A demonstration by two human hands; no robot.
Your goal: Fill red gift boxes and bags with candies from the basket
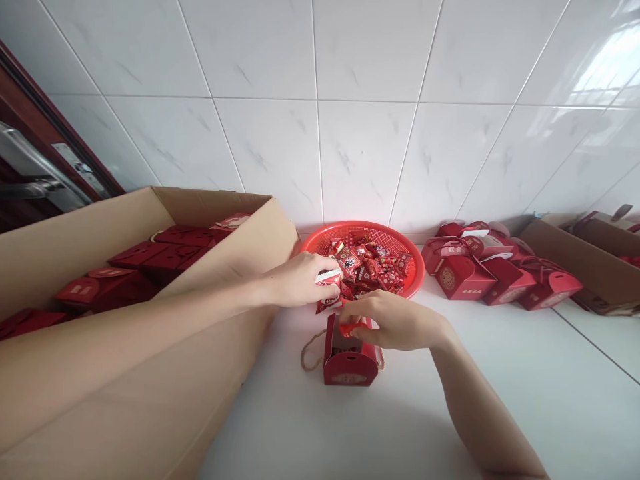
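My left hand (300, 279) is closed on a red-and-white wrapped snack packet (329, 293) at the near left rim of a red plastic basket (417, 273). Inside the basket lie many red wrapped sweets (373, 263). Just in front of it stands a small red gift box (351, 369), open at the top, with a twisted cord handle (306, 353) hanging at its left. Above that opening, the fingers of my right hand (387, 320) pinch a small red wrapped sweet (351, 329). Some dark contents show inside the box, too shaded to name.
A large cardboard carton (225, 360) on the left holds several red boxes (145, 257). Closed red gift boxes (465, 277) are grouped at the right, beside another cardboard carton (575, 267). White wall tiles (367, 153) rise behind the basket. A door handle (35, 187) shows at far left.
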